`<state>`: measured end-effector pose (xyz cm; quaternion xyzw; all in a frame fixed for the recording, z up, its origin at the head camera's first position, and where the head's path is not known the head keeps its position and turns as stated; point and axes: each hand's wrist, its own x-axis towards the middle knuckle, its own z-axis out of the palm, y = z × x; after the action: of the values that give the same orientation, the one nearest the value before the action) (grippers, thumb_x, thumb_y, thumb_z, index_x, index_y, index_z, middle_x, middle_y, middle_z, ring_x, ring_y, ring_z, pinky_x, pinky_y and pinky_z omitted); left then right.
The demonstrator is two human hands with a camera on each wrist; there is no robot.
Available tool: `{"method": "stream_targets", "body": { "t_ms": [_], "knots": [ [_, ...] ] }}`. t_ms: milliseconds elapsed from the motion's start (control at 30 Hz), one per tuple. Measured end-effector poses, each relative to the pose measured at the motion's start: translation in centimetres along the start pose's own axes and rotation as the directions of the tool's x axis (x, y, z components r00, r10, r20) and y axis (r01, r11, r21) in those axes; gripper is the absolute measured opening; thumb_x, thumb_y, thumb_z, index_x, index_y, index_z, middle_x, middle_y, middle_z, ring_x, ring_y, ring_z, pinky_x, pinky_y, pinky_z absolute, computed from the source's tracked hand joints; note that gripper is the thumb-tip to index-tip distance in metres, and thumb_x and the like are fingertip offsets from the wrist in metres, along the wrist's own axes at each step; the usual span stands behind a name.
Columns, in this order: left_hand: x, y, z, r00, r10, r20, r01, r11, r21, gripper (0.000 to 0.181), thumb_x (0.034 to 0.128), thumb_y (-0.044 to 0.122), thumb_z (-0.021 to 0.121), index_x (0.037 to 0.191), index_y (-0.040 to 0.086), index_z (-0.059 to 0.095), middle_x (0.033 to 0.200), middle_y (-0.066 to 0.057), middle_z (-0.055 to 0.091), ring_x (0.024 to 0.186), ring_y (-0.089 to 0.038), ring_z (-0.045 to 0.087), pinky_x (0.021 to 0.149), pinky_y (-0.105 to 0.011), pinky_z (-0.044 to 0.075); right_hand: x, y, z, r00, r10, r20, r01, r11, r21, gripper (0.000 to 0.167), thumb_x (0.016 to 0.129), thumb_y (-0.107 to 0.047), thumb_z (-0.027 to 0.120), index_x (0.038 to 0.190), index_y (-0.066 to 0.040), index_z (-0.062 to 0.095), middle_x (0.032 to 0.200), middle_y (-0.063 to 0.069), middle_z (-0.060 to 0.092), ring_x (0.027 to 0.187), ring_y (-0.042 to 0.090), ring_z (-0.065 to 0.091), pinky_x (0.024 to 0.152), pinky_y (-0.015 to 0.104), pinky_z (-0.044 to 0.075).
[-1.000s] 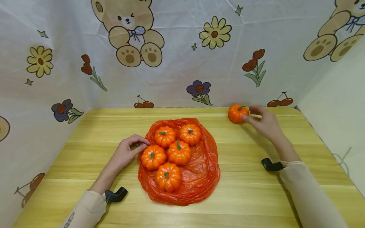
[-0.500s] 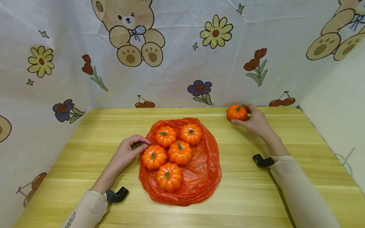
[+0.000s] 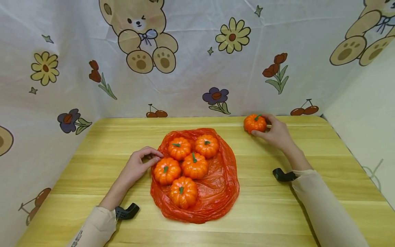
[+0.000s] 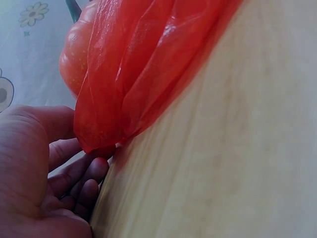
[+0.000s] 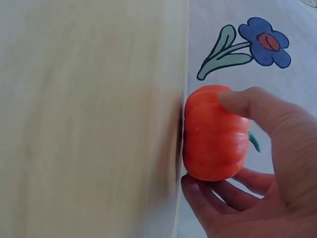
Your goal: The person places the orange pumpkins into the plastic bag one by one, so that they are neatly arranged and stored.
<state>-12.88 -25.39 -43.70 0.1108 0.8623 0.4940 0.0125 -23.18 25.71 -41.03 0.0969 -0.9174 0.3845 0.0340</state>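
A small orange toy pumpkin (image 3: 254,124) with a green stem is at the back right of the table, my right hand (image 3: 276,133) gripping it between thumb and fingers. In the right wrist view, the thumb lies across one side of the pumpkin (image 5: 216,133) and the fingers curl round the other. Left of centre lies an opened red plastic bag (image 3: 217,192) bearing several similar pumpkins (image 3: 195,165). My left hand (image 3: 137,164) pinches the bag's left rim. The left wrist view shows the gathered bag edge (image 4: 106,124) between its thumb and fingers.
The wooden table (image 3: 262,212) ends at the back against a white cloth (image 3: 191,68) printed with bears and flowers. A pale wall (image 3: 367,113) stands along the right edge. Black wrist cameras (image 3: 127,211) stick out from both sleeves.
My right hand has moved left round the pumpkin at the back and taken hold of it; the pumpkin has shifted slightly left. My left hand has stayed at the bag's rim.
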Motion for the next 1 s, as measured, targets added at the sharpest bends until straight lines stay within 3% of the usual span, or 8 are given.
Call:
{"method": "stream_targets", "body": {
  "t_ms": [367, 833, 1000],
  "knots": [
    [0.0, -0.1, 0.0, 1.000, 0.009, -0.002, -0.009, 1.000, 0.003, 0.012, 0.1024, 0.023, 0.072, 0.110, 0.018, 0.079, 0.113, -0.001, 0.074, 0.098, -0.019, 0.062, 0.087, -0.022, 0.049, -1.6, -1.3, 0.4, 0.998, -0.039, -0.043, 0.039, 0.999, -0.005, 0.077, 0.091, -0.026, 0.085, 0.149, 0.008, 0.046, 0.143, 0.032, 0.056, 0.133, 0.046, 0.054, 0.107, 0.060, 0.049],
    [0.0, -0.2, 0.1, 1.000, 0.006, -0.003, -0.006, 1.000, 0.003, 0.012, 0.1021, 0.024, 0.072, 0.110, 0.019, 0.079, 0.113, 0.000, 0.074, 0.098, -0.019, 0.061, 0.087, -0.024, 0.048, -7.3, -3.0, 0.0, 0.982, -0.182, -0.053, 0.180, 0.983, -0.034, 0.075, 0.085, -0.019, 0.090, 0.146, 0.003, 0.052, 0.139, 0.028, 0.061, 0.128, 0.044, 0.059, 0.094, 0.056, 0.054],
    [-0.1, -0.4, -0.1, 1.000, 0.017, -0.008, -0.017, 1.000, 0.012, 0.011, 0.1020, 0.024, 0.072, 0.109, 0.020, 0.080, 0.112, 0.001, 0.074, 0.098, -0.018, 0.061, 0.087, -0.024, 0.047, -9.0, -3.7, 0.1, 0.981, -0.189, -0.050, 0.186, 0.981, -0.055, 0.074, 0.083, -0.019, 0.092, 0.144, -0.001, 0.055, 0.138, 0.024, 0.064, 0.127, 0.041, 0.061, 0.092, 0.055, 0.056]
  ]
}}
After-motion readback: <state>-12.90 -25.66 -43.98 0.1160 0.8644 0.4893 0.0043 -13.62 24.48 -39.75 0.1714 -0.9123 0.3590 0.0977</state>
